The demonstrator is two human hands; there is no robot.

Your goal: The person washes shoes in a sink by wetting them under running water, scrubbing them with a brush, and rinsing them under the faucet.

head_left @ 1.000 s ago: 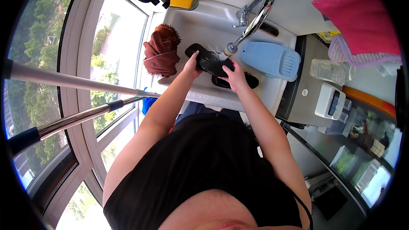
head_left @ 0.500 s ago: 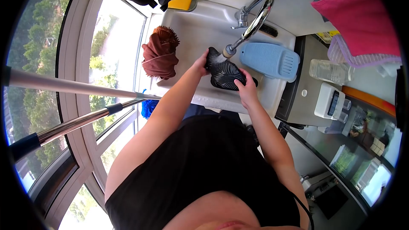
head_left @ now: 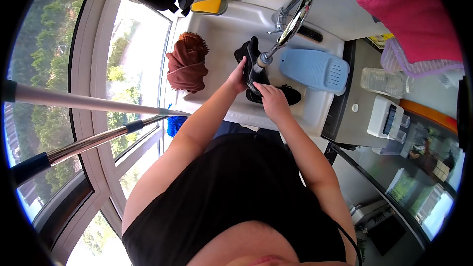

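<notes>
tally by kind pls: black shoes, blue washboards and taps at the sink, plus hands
Black shoes: 2 (held shoe, other shoe)
Blue washboard: 1
Tap: 1
Hands: 2 (left hand, right hand)
Total: 6

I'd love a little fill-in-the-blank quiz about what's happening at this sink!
1. Clear running water from the curved chrome tap falls on a shoe coloured ____, which the left hand and right hand both touch.
2. The ridged, oblong plastic washboard is light ____.
3. The bundled brown cloth lies toward the person's ____ side.

Missing words: black; blue; left.
</notes>
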